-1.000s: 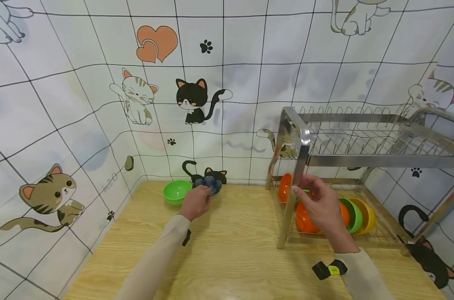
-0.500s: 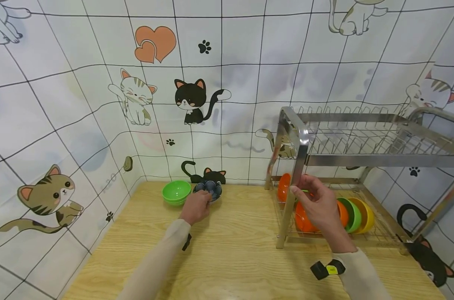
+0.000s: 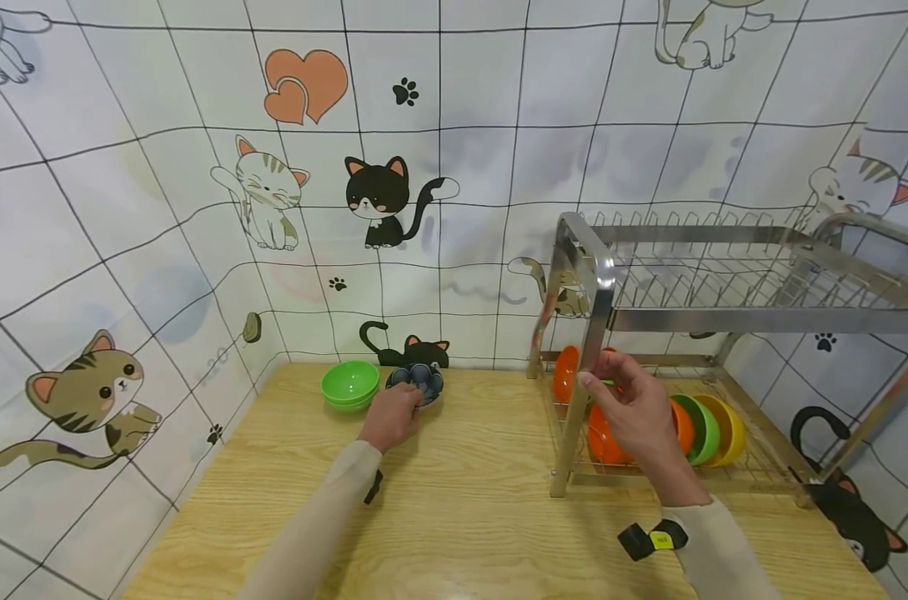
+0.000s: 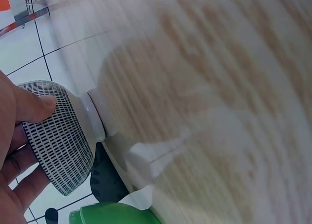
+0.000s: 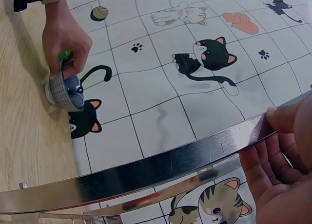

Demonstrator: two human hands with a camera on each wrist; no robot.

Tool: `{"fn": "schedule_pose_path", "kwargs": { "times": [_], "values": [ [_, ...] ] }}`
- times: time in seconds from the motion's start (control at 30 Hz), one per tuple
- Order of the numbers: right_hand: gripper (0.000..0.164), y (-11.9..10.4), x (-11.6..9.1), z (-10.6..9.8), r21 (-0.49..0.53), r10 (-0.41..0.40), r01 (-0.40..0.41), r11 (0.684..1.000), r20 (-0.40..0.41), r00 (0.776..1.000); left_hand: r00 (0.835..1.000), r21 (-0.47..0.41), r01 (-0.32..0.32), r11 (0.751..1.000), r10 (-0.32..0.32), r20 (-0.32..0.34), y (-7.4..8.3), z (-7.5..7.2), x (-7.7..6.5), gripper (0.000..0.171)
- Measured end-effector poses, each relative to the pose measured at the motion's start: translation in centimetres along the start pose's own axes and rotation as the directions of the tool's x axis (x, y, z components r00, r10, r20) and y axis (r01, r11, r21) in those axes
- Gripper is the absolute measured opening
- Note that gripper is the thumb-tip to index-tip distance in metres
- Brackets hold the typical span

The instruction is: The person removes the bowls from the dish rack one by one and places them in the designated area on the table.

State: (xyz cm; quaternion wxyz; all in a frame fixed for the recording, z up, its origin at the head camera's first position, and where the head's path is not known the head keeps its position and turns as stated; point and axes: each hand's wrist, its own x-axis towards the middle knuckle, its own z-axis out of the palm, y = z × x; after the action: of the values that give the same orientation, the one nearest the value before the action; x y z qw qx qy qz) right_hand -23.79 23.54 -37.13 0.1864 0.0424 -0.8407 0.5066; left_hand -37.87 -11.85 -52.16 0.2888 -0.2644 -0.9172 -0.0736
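Observation:
At the back of the wooden table my left hand (image 3: 391,415) pinches the rim of a small bowl (image 3: 428,385). Its outside carries a dark dashed pattern (image 4: 63,141), and its inside is blue with a petal-like design. The left wrist view has the thumb on the bowl's outer wall and the other fingers inside, with its pale foot right at the tabletop. To the right, my right hand (image 3: 637,408) grips the front left post (image 3: 579,408) of a metal dish rack. In the right wrist view the thumb (image 5: 282,119) lies on one side of that post, fingertips on the other.
Stacked green bowls (image 3: 350,385) stand just left of the patterned bowl. Orange, green and yellow bowls (image 3: 727,431) sit on the rack's lower tier, under a wire upper tier (image 3: 709,279). A wall covering (image 3: 476,183) with cartoon cats rises behind the table.
My left hand and the patterned bowl have shifted slightly toward me. The right hand keeps its hold on the rack post. The head view has swung slightly right.

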Motion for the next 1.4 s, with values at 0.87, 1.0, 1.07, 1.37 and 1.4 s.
{"fn": "schedule_pose_path", "kwargs": {
  "times": [0.87, 1.0, 1.07, 1.37, 1.4],
  "values": [
    [0.043, 0.1, -0.2, 0.3, 0.018, 0.006, -0.006, 1.000, -0.002, 1.000, 0.971, -0.185, 0.144, 0.972, -0.103, 0.214, -0.5, -1.4, 0.7, 0.021],
    [0.043, 0.2, -0.2, 0.4, 0.008, 0.013, -0.013, 1.000, 0.002, 1.000, 0.959, -0.277, 0.215, 0.937, -0.149, 0.241, -0.7, -1.7, 0.8, 0.037],
    [0.043, 0.2, -0.2, 0.4, 0.014, 0.010, -0.010, 1.000, 0.007, 1.000, 0.946, -0.323, 0.267, 0.908, -0.184, 0.265, -0.8, -2.1, 0.8, 0.046],
    [0.043, 0.2, -0.2, 0.3, 0.001, 0.008, -0.008, 1.000, 0.017, 1.000, 0.935, -0.490, 0.337, 0.804, -0.224, 0.276, -0.9, -3.6, 1.4, 0.074],
    [0.042, 0.2, -0.2, 0.3, 0.002, 0.006, -0.006, 1.000, 0.018, 1.000, 0.933, -0.501, 0.344, 0.794, -0.229, 0.278, -0.7, -3.9, 1.5, 0.077]
  ]
}}
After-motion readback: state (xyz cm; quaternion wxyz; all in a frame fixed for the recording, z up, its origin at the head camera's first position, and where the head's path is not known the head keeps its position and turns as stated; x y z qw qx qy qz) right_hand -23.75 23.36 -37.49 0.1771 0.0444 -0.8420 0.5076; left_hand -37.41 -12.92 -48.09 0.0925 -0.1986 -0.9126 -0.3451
